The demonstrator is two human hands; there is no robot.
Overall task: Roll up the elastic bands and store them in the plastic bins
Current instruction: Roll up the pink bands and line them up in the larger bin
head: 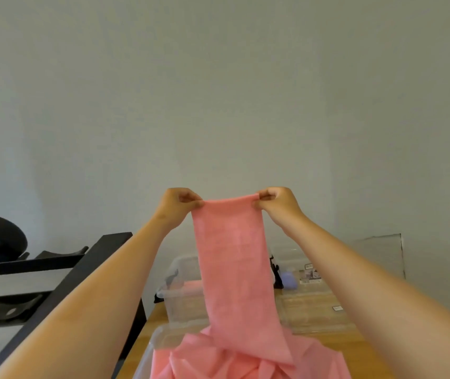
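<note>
Hanging flat before the pale wall (218,91), one pink elastic band (232,263) is held up high; its lower folds, heaped in the nearest clear plastic bin (156,341), are cut off by the bottom edge; its top corners are pinched between thumb and fingers of the left hand (181,201) and right hand (277,201); a second clear bin (180,296) is half hidden behind the thin, matte strip.

No text can be read. A printed label (311,273) on the far clear plastic bin (286,253) and a small sticker (337,308) on the nearer clear plastic bin (314,317) are too blurred to make out.
</note>
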